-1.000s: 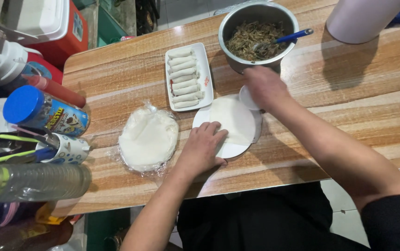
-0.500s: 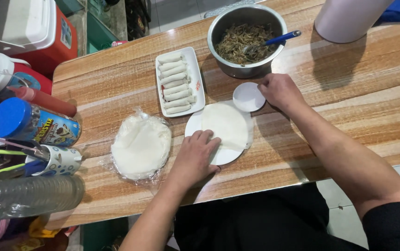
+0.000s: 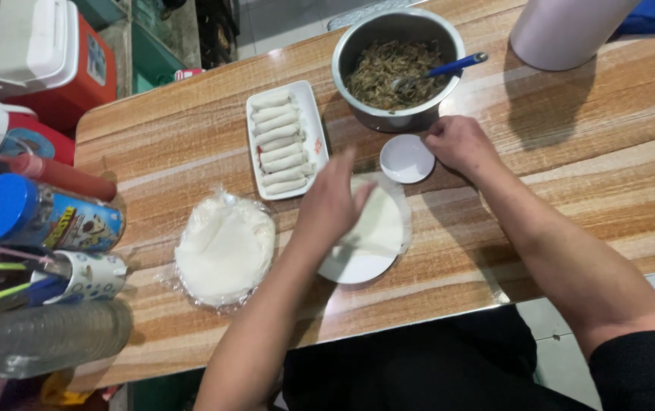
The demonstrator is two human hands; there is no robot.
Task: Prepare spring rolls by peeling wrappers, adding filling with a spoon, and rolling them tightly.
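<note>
Black sleeve (image 3: 647,365) (bare forearms)

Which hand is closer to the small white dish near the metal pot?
Right. The right hand rests just beside the small white dish, on its right edge. The left hand is farther, lower left, lifting a wrapper over the round plate.

Premises: a small food-preparation area, domestic or stall kitchen; which of the two cannot be told. Evidence: a wood-grain counter (image 3: 571,152) carries a metal pot (image 3: 397,68) of cooked shredded filling with a blue-handled spoon (image 3: 449,68). Beyond the left grip (image 3: 331,202) stands a white rectangular tray (image 3: 314,122) of finished rolls (image 3: 280,141). Further left lies a stack of thin wrappers (image 3: 225,247) in clear plastic. A red cooler box (image 3: 54,61) and bottles (image 3: 46,346) crowd the counter's far left edge.
</note>
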